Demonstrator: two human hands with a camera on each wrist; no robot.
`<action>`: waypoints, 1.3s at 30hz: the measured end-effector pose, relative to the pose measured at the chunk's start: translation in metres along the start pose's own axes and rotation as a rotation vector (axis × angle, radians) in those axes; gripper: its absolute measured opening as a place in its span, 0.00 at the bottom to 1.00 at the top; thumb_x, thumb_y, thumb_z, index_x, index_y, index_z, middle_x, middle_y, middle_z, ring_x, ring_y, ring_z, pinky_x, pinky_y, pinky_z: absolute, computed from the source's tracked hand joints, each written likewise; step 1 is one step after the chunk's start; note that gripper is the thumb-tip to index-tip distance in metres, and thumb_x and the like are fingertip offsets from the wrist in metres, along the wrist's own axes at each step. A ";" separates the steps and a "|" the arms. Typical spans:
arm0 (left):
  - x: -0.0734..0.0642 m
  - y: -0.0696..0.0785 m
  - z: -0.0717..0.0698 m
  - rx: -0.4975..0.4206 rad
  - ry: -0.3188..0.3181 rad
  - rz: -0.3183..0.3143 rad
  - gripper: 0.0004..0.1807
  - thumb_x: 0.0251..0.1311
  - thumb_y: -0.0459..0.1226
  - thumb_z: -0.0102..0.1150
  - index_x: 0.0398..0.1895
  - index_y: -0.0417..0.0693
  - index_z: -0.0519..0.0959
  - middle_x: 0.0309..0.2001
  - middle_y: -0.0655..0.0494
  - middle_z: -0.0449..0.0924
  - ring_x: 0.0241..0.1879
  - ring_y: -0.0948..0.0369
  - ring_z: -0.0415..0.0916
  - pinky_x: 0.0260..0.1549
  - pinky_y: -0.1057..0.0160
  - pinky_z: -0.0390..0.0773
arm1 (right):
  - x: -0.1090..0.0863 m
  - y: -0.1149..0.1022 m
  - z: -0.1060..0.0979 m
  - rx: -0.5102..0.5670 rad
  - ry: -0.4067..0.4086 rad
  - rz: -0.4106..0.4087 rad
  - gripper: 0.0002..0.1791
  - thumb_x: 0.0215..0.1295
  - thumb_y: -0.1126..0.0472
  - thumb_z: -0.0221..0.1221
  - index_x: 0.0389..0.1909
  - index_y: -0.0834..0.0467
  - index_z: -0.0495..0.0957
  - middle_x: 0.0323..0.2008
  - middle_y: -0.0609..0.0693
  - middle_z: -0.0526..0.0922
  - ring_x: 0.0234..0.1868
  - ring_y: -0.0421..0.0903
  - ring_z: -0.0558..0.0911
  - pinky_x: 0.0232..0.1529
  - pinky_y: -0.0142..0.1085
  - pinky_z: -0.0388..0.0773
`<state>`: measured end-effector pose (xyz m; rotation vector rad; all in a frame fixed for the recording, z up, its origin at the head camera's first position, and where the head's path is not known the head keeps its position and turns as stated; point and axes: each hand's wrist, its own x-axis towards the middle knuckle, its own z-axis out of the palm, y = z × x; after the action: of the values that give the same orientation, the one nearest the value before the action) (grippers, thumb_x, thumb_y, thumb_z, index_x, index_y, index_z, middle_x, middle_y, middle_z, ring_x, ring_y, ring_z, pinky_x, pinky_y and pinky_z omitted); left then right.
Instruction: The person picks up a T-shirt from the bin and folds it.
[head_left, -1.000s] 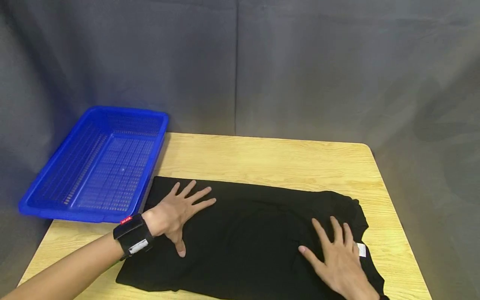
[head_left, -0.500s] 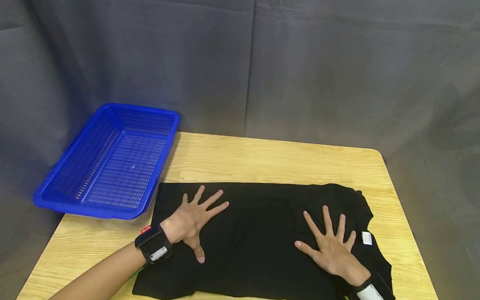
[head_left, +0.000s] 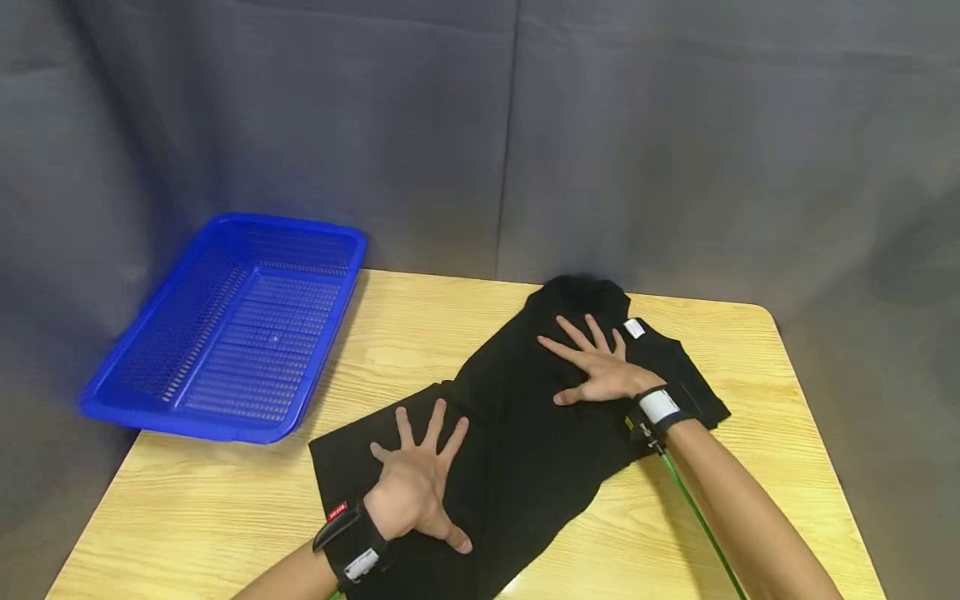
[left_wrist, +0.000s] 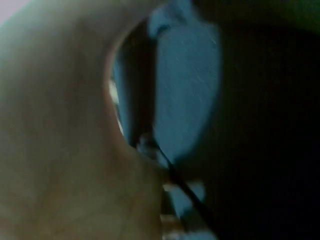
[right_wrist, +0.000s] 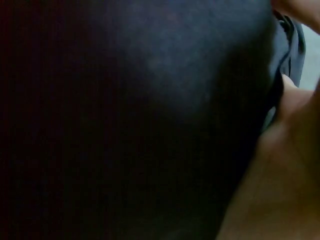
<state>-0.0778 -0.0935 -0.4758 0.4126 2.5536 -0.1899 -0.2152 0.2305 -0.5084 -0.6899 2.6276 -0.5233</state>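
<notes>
A black garment (head_left: pixel 525 442), its kind not plain from its folded shape, lies slantwise over the table with a bend near its middle. On its near left part my left hand (head_left: pixel 416 483) rests palm down, fingers spread wide. My right hand (head_left: pixel 600 367) lies flat with spread fingers on the far right part, close to a small white label (head_left: pixel 634 327) by the neckline. Both wrists wear black bands. Dark cloth (right_wrist: pixel 150 100) fills most of the right wrist view beside the palm; the left wrist view is dim and blurred, with the palm at its left.
A blue plastic basket (head_left: pixel 300 400) with slotted walls stands at the table's left, partly past its edge. Grey curtains (head_left: pixel 420 133) hang behind and beside the wooden table (head_left: pixel 750 483). A green cable (head_left: pixel 701 521) runs from the right wrist band along the forearm.
The garment has turned from lying straight across to slanting, its labelled end now farther back and left. My right hand has moved the same way; my left hand has come nearer.
</notes>
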 end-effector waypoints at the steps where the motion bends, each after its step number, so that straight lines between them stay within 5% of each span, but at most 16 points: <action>1: -0.001 0.009 0.001 -0.007 -0.006 -0.019 0.89 0.19 0.82 0.76 0.88 0.70 0.39 0.89 0.50 0.28 0.82 0.24 0.38 0.58 0.20 0.72 | 0.008 -0.003 -0.001 -0.004 -0.003 -0.017 0.55 0.62 0.41 0.69 0.87 0.41 0.51 0.88 0.53 0.30 0.84 0.70 0.22 0.70 0.79 0.20; 9: 0.001 0.077 0.008 -0.013 -0.031 -0.110 0.85 0.24 0.90 0.61 0.89 0.68 0.40 0.87 0.40 0.38 0.77 0.18 0.47 0.46 0.25 0.81 | 0.049 -0.029 0.000 -0.059 -0.039 -0.119 0.52 0.62 0.50 0.65 0.86 0.41 0.54 0.89 0.49 0.35 0.85 0.70 0.31 0.74 0.77 0.24; 13: -0.003 0.079 0.011 0.021 0.019 -0.096 0.80 0.31 0.91 0.53 0.89 0.64 0.43 0.86 0.40 0.44 0.75 0.19 0.55 0.46 0.28 0.83 | 0.047 -0.043 0.000 -0.065 0.010 -0.123 0.46 0.64 0.53 0.64 0.84 0.43 0.60 0.88 0.53 0.42 0.86 0.70 0.35 0.75 0.77 0.31; 16: -0.013 0.056 0.016 0.022 0.071 0.011 0.74 0.39 0.89 0.53 0.88 0.65 0.48 0.86 0.44 0.49 0.77 0.23 0.54 0.55 0.26 0.79 | 0.029 -0.059 0.006 -0.054 0.112 -0.062 0.38 0.71 0.48 0.62 0.82 0.44 0.65 0.86 0.57 0.49 0.85 0.72 0.40 0.74 0.78 0.40; 19: -0.020 0.024 0.025 0.057 0.129 0.233 0.68 0.43 0.85 0.57 0.87 0.69 0.52 0.86 0.50 0.48 0.82 0.30 0.49 0.67 0.25 0.68 | 0.007 -0.078 0.022 -0.032 0.211 0.087 0.36 0.78 0.40 0.56 0.82 0.45 0.64 0.84 0.65 0.49 0.82 0.80 0.43 0.71 0.81 0.49; 22: -0.018 0.003 0.032 0.154 0.199 0.451 0.68 0.38 0.86 0.61 0.86 0.78 0.51 0.87 0.55 0.43 0.84 0.36 0.46 0.71 0.25 0.63 | -0.003 -0.097 0.035 0.010 0.204 0.264 0.40 0.80 0.34 0.49 0.86 0.43 0.55 0.84 0.72 0.42 0.78 0.88 0.42 0.68 0.84 0.49; 25: -0.015 0.001 0.036 0.231 0.217 0.521 0.72 0.31 0.87 0.62 0.85 0.87 0.44 0.88 0.59 0.36 0.84 0.36 0.45 0.68 0.21 0.62 | 0.005 -0.106 0.038 0.012 0.137 0.342 0.43 0.79 0.29 0.47 0.87 0.40 0.49 0.83 0.76 0.37 0.74 0.92 0.39 0.64 0.88 0.47; 28: -0.016 0.018 0.037 0.268 0.149 0.447 0.73 0.29 0.90 0.59 0.83 0.93 0.37 0.89 0.62 0.31 0.84 0.34 0.42 0.65 0.17 0.60 | 0.019 -0.104 0.034 -0.070 0.098 0.319 0.43 0.78 0.29 0.48 0.87 0.39 0.50 0.83 0.77 0.37 0.74 0.93 0.39 0.63 0.89 0.47; 33: -0.019 0.063 0.040 0.257 0.046 0.221 0.71 0.28 0.92 0.54 0.81 0.98 0.33 0.88 0.65 0.28 0.84 0.31 0.35 0.64 0.17 0.62 | 0.044 -0.090 0.018 -0.195 0.041 0.200 0.45 0.74 0.27 0.52 0.86 0.34 0.50 0.85 0.72 0.36 0.76 0.89 0.38 0.66 0.86 0.46; 39: -0.029 0.102 0.051 0.145 0.112 0.057 0.70 0.32 0.78 0.75 0.82 0.94 0.45 0.88 0.57 0.35 0.80 0.26 0.46 0.50 0.22 0.78 | 0.077 -0.070 0.000 -0.215 0.019 0.046 0.52 0.65 0.20 0.55 0.86 0.32 0.51 0.87 0.65 0.35 0.79 0.86 0.34 0.69 0.85 0.40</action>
<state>0.0047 -0.0159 -0.5086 0.5648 2.6434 -0.3407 -0.2499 0.1333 -0.4978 -0.6891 2.7363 -0.2373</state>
